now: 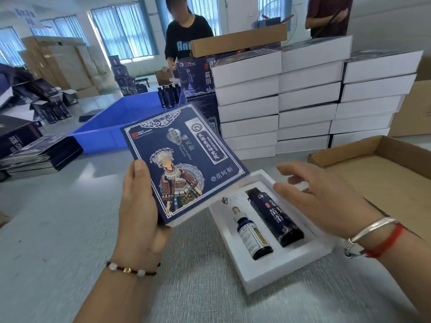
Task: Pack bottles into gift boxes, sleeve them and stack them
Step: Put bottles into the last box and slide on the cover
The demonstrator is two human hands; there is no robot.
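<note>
My left hand (137, 220) grips the blue sleeve (184, 164); my right hand (324, 201) hovers open over the filled box (268, 229). I'd square the sleeve's mouth to the box end, then slide evenly.

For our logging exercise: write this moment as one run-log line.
left hand: holds blue sleeve | right hand: open above white tray | tray: dropper bottle, dark bottle | sleeving: not yet

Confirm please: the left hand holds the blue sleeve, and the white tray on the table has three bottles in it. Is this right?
Not quite. The head view shows two bottles in the white tray, not three: a small dropper bottle and a taller dark bottle. The rest stands: the left hand holds the blue sleeve, and the tray lies on the table.
</note>
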